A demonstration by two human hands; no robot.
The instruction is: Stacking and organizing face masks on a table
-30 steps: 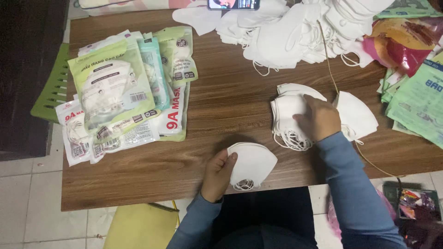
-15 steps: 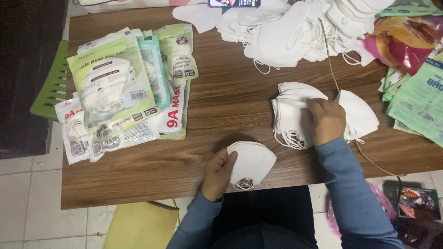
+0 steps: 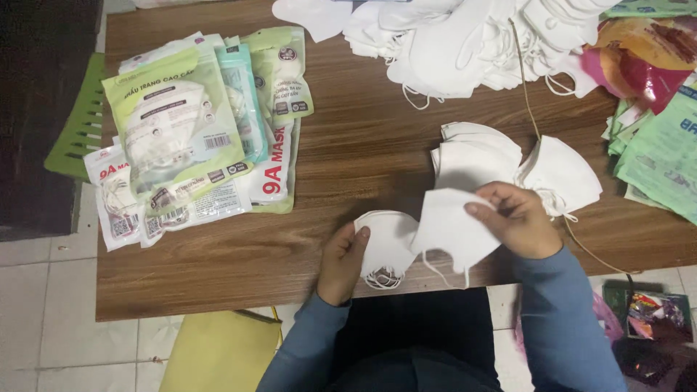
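Two white masks are in hand at the near edge of the brown wooden counter. The right hand is closed in a pinch on a folded white mask, held just above the counter with its ear loops dangling, while the left hand rests its fingers curled on the edge of a second mask lying flat on the counter, loops bunched below it. Both masks overlap slightly at their inner edges. Behind the right hand sits a small fanned stack of masks, and a large loose heap of masks fills the far side; sealed mask packets lie well apart at the left. Handling well here seems to mean gripping only the fabric edge, keeping the loops free of tangles, and aligning folds squarely.
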